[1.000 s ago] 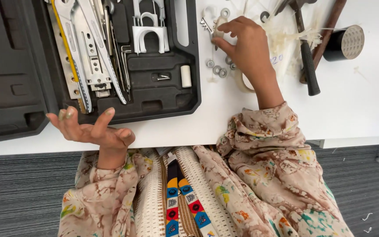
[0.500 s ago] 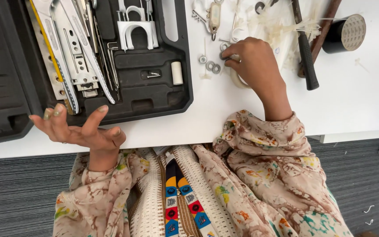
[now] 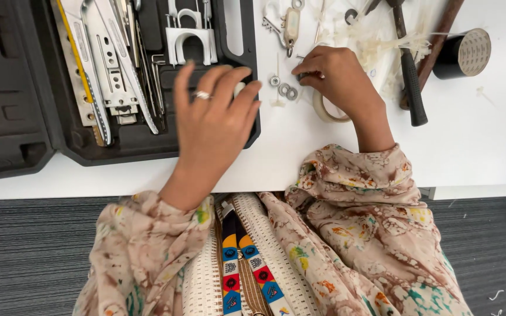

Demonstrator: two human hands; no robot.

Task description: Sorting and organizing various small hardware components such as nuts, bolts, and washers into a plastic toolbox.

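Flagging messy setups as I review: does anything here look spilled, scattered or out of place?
Yes. Pale stringy fibres lie strewn over the white table around the hammer, and a few loose washers sit outside the open black tool case, beside the right hand. Nothing looks damaged.

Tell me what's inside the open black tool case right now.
The black tool case holds long metal blades, a yellow-edged strip and a white U-shaped bracket. The left hand hovers over its right corner, hiding what lies beneath.
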